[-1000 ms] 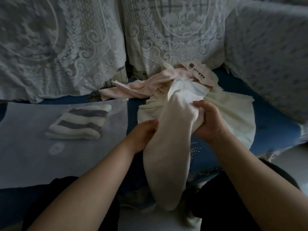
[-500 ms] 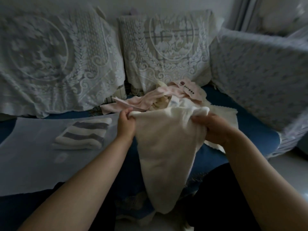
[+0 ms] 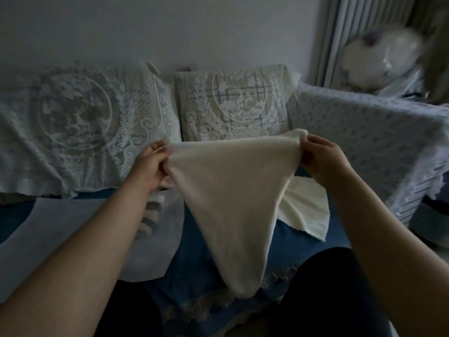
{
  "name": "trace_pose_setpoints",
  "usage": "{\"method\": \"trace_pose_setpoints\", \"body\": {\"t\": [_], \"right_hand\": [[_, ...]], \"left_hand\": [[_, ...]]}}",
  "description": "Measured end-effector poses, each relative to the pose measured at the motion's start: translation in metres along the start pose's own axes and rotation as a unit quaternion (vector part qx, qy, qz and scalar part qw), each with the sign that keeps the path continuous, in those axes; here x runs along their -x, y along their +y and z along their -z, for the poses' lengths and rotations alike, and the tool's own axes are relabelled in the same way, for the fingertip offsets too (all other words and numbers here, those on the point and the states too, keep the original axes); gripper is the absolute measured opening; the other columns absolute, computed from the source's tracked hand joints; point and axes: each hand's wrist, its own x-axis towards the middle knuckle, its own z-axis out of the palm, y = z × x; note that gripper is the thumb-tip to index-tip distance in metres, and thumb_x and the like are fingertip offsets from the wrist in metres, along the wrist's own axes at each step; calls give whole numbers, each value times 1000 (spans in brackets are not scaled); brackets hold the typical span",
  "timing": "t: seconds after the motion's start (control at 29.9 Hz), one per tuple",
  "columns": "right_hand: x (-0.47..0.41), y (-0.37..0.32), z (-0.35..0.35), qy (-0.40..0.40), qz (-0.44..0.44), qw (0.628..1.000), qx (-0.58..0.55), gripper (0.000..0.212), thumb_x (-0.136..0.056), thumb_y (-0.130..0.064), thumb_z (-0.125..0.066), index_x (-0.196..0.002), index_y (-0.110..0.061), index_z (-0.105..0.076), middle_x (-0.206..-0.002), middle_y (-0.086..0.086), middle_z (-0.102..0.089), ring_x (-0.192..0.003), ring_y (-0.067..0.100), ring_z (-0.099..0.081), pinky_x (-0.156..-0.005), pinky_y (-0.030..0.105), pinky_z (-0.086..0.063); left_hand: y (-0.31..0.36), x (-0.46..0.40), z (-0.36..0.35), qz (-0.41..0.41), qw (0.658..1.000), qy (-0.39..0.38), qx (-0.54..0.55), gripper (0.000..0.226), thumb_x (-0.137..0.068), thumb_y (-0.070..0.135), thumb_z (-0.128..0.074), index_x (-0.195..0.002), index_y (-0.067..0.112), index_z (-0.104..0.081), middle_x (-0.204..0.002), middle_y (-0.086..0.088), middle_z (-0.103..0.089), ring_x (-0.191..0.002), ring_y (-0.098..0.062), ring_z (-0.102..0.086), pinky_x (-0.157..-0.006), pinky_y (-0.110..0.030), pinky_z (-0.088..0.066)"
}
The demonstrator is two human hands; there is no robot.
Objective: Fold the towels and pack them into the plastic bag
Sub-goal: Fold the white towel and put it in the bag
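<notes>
Head view: I have both hands raised in front of the sofa, stretching a cream towel (image 3: 230, 203) between them. My left hand (image 3: 148, 166), at about 9 o'clock from the frame's middle, pinches the towel's left upper corner with curled fingers. My right hand (image 3: 323, 159), at about 3 o'clock, pinches the opposite corner the same way. The cloth hangs from that taut top edge down to a rounded point at 6 o'clock, clear of the blue sofa seat (image 3: 194, 263).

At 8 o'clock the translucent plastic bag (image 3: 73, 227) lies flat on the seat, with a folded striped towel (image 3: 151, 215) showing just past my left forearm; I cannot tell whether it is inside the bag. At 4 o'clock, another white towel (image 3: 306, 210) lies spread behind the held one. Lace-covered cushions (image 3: 233, 103) stand at 12 o'clock.
</notes>
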Motion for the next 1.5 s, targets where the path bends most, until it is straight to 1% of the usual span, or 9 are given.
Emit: {"method": "trace_pose_setpoints", "body": {"t": [0.2, 0.37, 0.5, 0.63, 0.84, 1.07, 1.24, 1.4, 1.5], "right_hand": [[3, -40, -29, 103, 161, 955, 226, 34, -94, -28, -54, -125, -14, -59, -105, 3, -62, -75, 10, -59, -55, 25, -52], [0, -81, -33, 42, 72, 988, 127, 33, -91, -25, -60, -119, -8, -61, -99, 6, -63, -85, 18, -61, -60, 26, -53], [9, -98, -31, -75, 50, 996, 1, 19, -92, -4, -53, -103, -11, -67, -103, 4, -62, -90, 15, -60, -65, 19, -56], [11, -95, -36, -9, 121, 982, 143, 24, -91, -3, -55, -106, -16, -70, -101, -4, -63, -92, 13, -61, -82, 22, -54], [14, -91, -34, -16, 87, 995, 43, 28, -89, 6, -52, -111, -4, -66, -104, 5, -64, -89, 14, -63, -71, 19, -54], [23, -108, -31, 7, 179, 984, -19, 20, -85, 0, -62, -94, -15, -71, -106, 3, -69, -100, 16, -65, -94, 27, -52], [35, -122, -36, 33, 236, 969, -63, 15, -84, -4, -66, -90, -17, -70, -97, 1, -69, -96, 15, -65, -88, 25, -54], [37, -128, -34, 39, 284, 958, -17, 21, -86, -3, -63, -100, -18, -67, -99, -1, -67, -92, 10, -64, -86, 23, -55], [25, -124, -34, 56, 297, 952, 57, 28, -85, -6, -65, -112, -14, -66, -106, 0, -67, -97, 11, -64, -89, 24, -54]], "left_hand": [[38, 12, -18, -176, 915, 139, -335, 19, -97, 12, -41, -91, 18, -58, -107, -10, -64, -84, -23, -56, -72, -28, -42], [86, 36, -16, 69, 997, -5, -37, 30, -93, 38, -54, -83, 11, -63, -63, -3, -70, -61, -16, -65, -62, -33, -51], [97, 33, -14, -30, 1000, -4, -8, 18, -92, 5, -55, -81, 19, -55, -72, 1, -62, -54, -8, -63, -47, -19, -51], [94, 27, -9, -125, 962, 73, -231, 21, -91, 3, -49, -100, 13, -64, -81, -1, -60, -66, -12, -56, -52, -24, -47], [96, 40, -3, 40, 997, -27, -61, 24, -97, 17, -46, -81, 23, -63, -69, 0, -69, -66, -15, -60, -49, -22, -54], [121, 48, -13, -227, 973, -11, -41, 22, -91, 12, -59, -77, 22, -73, -72, 13, -73, -71, 0, -64, -65, -16, -50], [134, 47, -19, -365, 928, 51, -61, 25, -85, 9, -65, -110, 7, -68, -103, -3, -70, -90, -7, -62, -95, -27, -49], [140, 48, -22, -445, 867, 141, -175, 34, -87, 17, -63, -120, 9, -64, -107, 1, -66, -89, -2, -60, -84, -15, -48], [136, 38, -24, -408, 892, 124, -150, 29, -86, 11, -64, -115, 11, -66, -102, -1, -67, -80, 1, -61, -82, -15, -48]]}}
